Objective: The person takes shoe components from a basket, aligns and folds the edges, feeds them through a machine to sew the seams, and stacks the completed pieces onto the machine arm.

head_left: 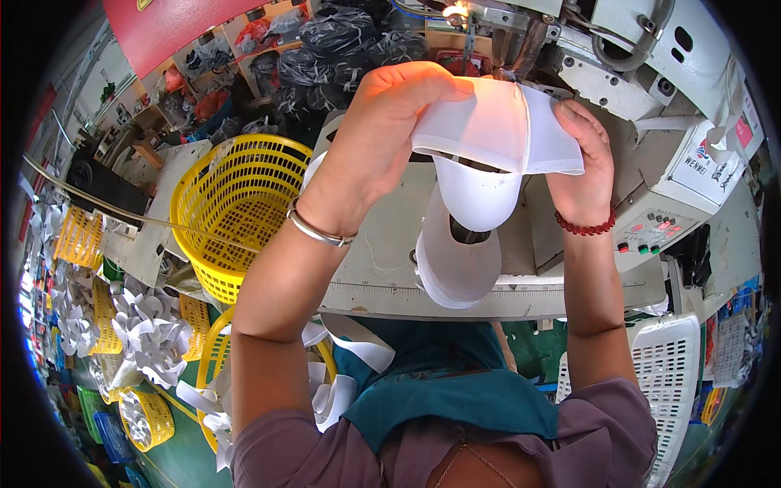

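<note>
Both of my hands are raised over the machine table (374, 281), holding a white curved piece (480, 122) with a seam down its middle, like part of a shoe upper. My left hand (389, 118) pinches its left end, thumb along the top. On the right end, my right hand (582, 163) has its thumb against the edge and fingers behind, partly hidden. Just below the piece, a rounded white form (480, 199) juts toward me. Under that sits another rounded white shape (462, 272) near the table's front edge. A lamp (455, 11) glows above.
The machine head (598, 89) fills the upper right, above a control box (663, 215) with buttons. Left of my arm stands a yellow basket (232, 154). White strips (358, 342) hang by my lap. A white crate (667, 358) is at the right; black bags (338, 32) lie behind.
</note>
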`<state>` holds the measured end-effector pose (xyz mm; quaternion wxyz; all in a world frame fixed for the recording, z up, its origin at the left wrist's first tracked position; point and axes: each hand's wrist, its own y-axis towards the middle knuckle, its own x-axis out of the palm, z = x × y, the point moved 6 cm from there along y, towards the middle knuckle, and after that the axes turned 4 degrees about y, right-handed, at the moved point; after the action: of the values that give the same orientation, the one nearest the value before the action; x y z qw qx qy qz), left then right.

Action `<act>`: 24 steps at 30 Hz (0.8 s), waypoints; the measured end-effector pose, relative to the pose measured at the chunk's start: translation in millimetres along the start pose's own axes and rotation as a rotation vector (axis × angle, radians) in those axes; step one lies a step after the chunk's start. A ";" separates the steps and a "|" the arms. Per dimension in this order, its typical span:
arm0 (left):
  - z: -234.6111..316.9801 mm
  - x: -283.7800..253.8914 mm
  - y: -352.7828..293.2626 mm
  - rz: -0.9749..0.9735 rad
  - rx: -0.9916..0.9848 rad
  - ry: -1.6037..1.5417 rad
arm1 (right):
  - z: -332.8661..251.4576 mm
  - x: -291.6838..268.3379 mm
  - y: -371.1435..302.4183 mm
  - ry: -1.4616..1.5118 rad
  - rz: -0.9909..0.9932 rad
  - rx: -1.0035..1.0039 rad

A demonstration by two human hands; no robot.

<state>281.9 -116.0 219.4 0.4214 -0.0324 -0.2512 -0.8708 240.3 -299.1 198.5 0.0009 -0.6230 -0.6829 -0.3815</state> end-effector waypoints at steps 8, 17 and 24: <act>-2.5 -5.7 9.0 0.077 -0.056 -0.030 | 9.7 -3.7 8.9 0.082 0.107 0.080; -15.9 -10.4 23.3 0.051 -0.097 -0.162 | 14.2 -0.8 13.4 0.230 0.069 0.137; -18.1 -9.3 24.8 0.010 -0.081 -0.178 | 16.9 -2.1 13.3 0.229 0.094 0.174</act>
<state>309.3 -130.6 211.3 0.4002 -0.1280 -0.2518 -0.8718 260.1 -292.9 192.4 0.1508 -0.6041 -0.6790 -0.3890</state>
